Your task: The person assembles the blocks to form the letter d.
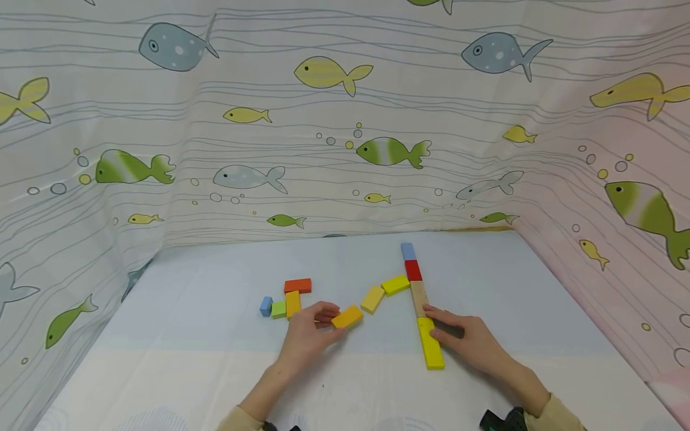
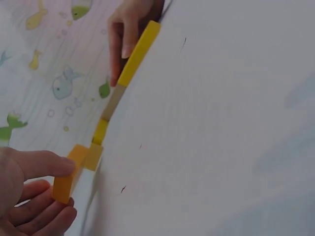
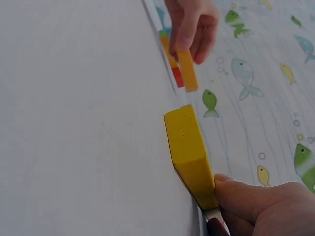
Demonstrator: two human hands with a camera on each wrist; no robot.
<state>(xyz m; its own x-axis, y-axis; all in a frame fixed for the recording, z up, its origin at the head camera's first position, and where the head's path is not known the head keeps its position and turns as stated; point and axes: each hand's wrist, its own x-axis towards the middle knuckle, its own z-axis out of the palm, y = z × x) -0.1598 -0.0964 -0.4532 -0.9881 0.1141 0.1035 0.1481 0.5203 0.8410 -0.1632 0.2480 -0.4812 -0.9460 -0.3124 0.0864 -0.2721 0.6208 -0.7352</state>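
Between thumb and fingers my left hand [image 1: 309,332] pinches an orange-yellow block [image 1: 347,316], which shows lifted off the table in the right wrist view. To its right lie a pale yellow block [image 1: 372,299] and a yellow block [image 1: 396,285], the latter meeting a straight row. That row runs from a blue block [image 1: 408,251] through a red block [image 1: 412,270] and a bare wood block [image 1: 418,299] to a long yellow block [image 1: 430,343]. Against the row's right side rests my right hand [image 1: 474,341], index fingertip at the wood block, thumb at the long yellow one.
Left of my left hand sits a cluster: a red-orange block [image 1: 298,285], an orange block [image 1: 293,303], a green block [image 1: 278,309] and a small blue block [image 1: 266,306]. A fish-patterned curtain [image 1: 323,149] borders the white table [image 1: 366,389] behind and at both sides.
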